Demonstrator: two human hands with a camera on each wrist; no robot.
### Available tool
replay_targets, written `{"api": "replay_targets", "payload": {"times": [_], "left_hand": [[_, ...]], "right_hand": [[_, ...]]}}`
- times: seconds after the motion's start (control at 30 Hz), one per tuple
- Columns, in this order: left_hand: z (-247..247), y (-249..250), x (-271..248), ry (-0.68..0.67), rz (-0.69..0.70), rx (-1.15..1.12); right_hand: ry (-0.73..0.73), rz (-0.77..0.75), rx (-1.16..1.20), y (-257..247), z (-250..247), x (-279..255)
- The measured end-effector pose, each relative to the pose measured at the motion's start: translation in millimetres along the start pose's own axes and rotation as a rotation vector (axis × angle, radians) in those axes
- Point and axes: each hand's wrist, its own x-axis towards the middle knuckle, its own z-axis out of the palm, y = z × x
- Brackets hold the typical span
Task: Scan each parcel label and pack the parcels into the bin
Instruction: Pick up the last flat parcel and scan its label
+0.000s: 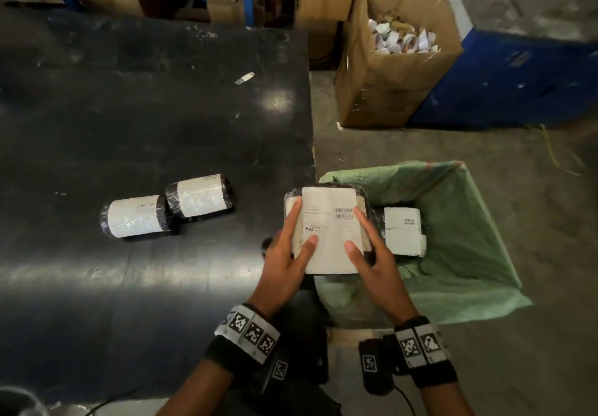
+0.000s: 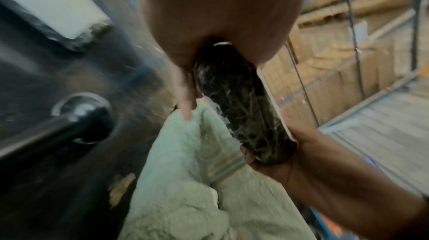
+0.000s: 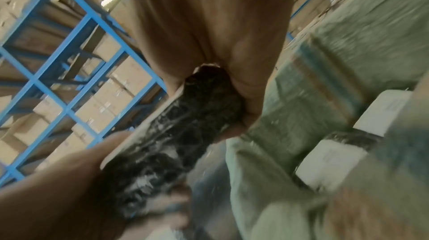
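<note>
Both hands are on one parcel [image 1: 326, 228] now, label up, held over the near-left corner of the bin [image 1: 469, 221], right where the table [image 1: 129, 124] edge meets the green liner. The left hand [image 1: 286, 257] clamps the left edge, thumb on the label and fingers curled beneath; the right hand [image 1: 372, 254] mirrors it on the right edge. The wrist views confirm it: each palm wraps the black wrapped side of the parcel, a firm two-sided hold.

Its long axis runs near to far, straight away from the person. The open space lies to the right and below, and there is already a second parcel [image 1: 403, 229] in the bin, just right of the held one. So the drop looks like a short shift right and down, landing beside that one.

Two rolls [image 1: 165, 210] wait on the table, well to the left, nearer the left hand.
</note>
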Motion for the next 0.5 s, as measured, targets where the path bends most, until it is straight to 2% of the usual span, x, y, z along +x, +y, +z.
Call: {"api": "replay_targets", "payload": {"times": [0.13,0.23,0.4,0.5], "left_hand": [[50.9,1.2,18.8,-0.032,0.052,0.495],[84.5,-15.2,32.6,-0.045,0.082,0.728],[109.3,-44.5,35.1,-0.048,0.039,0.841],[107.8,-55.2,31.9,-0.083,0.076,0.898]], "right_hand": [[-0.013,0.080,-0.071,12.6,-77.4,10.2],[-0.061,0.243,-0.162,26.2,-132.6,32.1],[-0.091,0.474,-0.538,70.2,-195.0,95.2],[-0.060,0.527,-0.596,93.8,-208.7,122.7]]}}
